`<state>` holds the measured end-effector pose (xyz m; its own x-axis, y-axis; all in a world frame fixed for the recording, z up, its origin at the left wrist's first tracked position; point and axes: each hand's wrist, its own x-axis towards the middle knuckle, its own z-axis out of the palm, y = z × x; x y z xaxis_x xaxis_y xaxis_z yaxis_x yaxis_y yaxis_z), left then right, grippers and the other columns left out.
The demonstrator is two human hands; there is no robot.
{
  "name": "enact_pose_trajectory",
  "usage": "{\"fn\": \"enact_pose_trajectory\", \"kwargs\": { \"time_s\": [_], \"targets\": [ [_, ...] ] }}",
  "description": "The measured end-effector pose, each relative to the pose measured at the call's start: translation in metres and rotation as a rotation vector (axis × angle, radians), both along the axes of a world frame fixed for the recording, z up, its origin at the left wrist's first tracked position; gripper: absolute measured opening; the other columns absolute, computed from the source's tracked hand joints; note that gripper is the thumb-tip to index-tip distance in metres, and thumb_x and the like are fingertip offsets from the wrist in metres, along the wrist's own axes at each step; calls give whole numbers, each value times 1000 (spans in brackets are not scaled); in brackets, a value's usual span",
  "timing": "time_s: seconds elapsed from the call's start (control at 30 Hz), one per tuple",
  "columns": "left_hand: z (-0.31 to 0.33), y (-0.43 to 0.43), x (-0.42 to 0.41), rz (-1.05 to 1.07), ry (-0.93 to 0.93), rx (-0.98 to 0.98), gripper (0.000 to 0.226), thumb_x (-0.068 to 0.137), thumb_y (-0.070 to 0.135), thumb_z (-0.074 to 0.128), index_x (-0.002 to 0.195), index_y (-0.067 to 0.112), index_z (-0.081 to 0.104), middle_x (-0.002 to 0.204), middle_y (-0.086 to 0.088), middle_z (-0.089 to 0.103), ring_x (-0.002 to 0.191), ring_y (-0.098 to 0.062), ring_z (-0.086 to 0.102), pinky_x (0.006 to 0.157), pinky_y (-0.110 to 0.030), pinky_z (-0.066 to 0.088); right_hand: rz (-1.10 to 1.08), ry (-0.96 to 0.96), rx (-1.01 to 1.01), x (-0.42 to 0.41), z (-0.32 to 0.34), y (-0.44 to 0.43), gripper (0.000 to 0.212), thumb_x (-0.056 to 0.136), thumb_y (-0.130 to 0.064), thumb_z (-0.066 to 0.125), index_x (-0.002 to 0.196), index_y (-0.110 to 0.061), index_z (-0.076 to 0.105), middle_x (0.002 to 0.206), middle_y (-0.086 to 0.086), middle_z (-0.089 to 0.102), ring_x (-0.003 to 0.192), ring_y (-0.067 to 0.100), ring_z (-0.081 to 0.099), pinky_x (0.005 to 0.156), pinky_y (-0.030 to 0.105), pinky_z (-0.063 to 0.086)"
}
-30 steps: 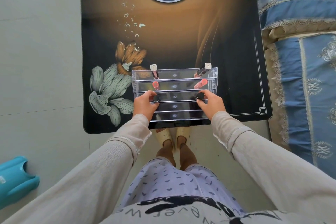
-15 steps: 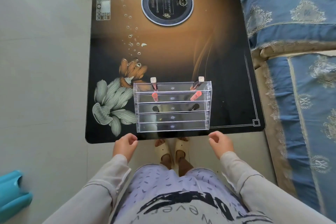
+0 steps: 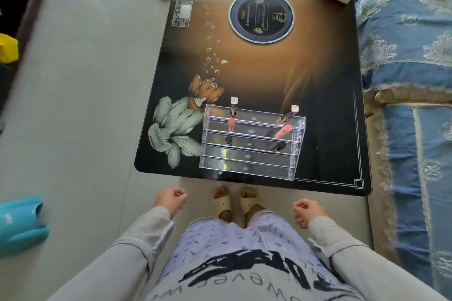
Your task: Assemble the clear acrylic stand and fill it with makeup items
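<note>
2 idle | left grip loosely curled, empty | right grip same | both apart from acrylic stand

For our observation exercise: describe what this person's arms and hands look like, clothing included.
Both arms are in long, loose, pale grey-beige sleeves. The left sleeve and right sleeve end at the wrist in plain cuffs, each crossed by a thin darker seam. The left hand and right hand are bare: no gloves or watch show.
</note>
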<state>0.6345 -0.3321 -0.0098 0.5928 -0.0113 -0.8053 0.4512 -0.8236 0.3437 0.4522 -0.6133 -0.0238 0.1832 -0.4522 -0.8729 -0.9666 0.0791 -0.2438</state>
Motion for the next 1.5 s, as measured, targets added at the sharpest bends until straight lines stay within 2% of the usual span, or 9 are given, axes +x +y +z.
{"fn": "enact_pose_trajectory", "kwargs": {
  "time_s": [0.13, 0.27, 0.47, 0.6, 0.77, 0.97, 1.27, 1.43, 1.5],
  "targets": [
    [12, 8, -7, 210, -91, -55, 29, 84, 1, 52, 60, 17, 55, 68, -10, 60, 57, -21, 54, 71, -25, 39, 149, 67, 39, -8, -5, -7, 29, 91, 2, 46, 65, -10, 48, 53, 11, 45, 43, 17, 38, 31, 13, 30],
    [20, 24, -51, 431, -114, -82, 15, 84, 3, 53, 77, 11, 63, 72, -12, 62, 63, -23, 55, 72, -25, 40, 234, 72, 38, 7, 0, -20, 30, 91, 5, 42, 64, -8, 46, 54, 12, 44, 22, 11, 38, 27, 7, 30],
    [6, 43, -172, 766, -10, -4, 36, 79, 0, 54, 51, 22, 55, 39, 9, 57, 47, -17, 49, 65, -25, 38, 521, 33, 62, 48, 5, -21, 25, 89, 1, 48, 67, -8, 53, 58, 10, 50, 48, 20, 45, 43, 20, 41],
    [-4, 42, -251, 973, 58, 19, 34, 80, 2, 53, 51, 20, 55, 56, -5, 59, 54, -21, 52, 66, -25, 41, 787, 31, 82, 65, 2, 11, 26, 89, -2, 47, 65, -9, 52, 59, 9, 50, 47, 19, 45, 42, 20, 38],
    [-12, 34, -328, 1168, 140, 55, 25, 87, 11, 54, 63, 17, 57, 57, -2, 54, 48, -13, 47, 45, -19, 35, 1070, -34, 139, 92, 4, 79, 30, 89, -4, 48, 63, -16, 55, 62, 9, 54, 51, 20, 47, 41, 21, 43],
    [-19, 44, -366, 1424, 157, -13, 16, 89, 5, 51, 76, 6, 60, 84, -13, 63, 64, -24, 55, 54, -23, 38, 1268, -54, 157, 113, 10, 145, 30, 89, -4, 46, 65, -20, 56, 63, 5, 56, 54, 15, 51, 37, 15, 44],
    [-21, 148, -336, 1474, 149, -19, 20, 86, 6, 53, 69, 13, 58, 79, -12, 64, 60, -22, 56, 52, -21, 40, 1357, 56, 11, 112, -5, 216, 30, 87, -1, 45, 64, -18, 55, 63, 7, 55, 51, 18, 48, 40, 16, 43],
    [-20, 232, -281, 1388, 96, -69, 32, 87, 4, 51, 58, 17, 54, 64, -6, 59, 49, -15, 49, 47, -20, 37, 1290, 97, -139, 111, -8, 240, 22, 85, -5, 49, 68, -12, 61, 79, 15, 61, 76, 28, 55, 73, 37, 48],
    [-16, 265, -256, 1339, 60, -59, 32, 87, 5, 51, 58, 18, 53, 62, -3, 58, 41, -8, 52, 38, -14, 37, 1254, 86, -172, 112, -6, 250, 18, 84, -5, 50, 81, -5, 68, 82, 15, 61, 79, 25, 54, 74, 35, 49]
  ]
}}
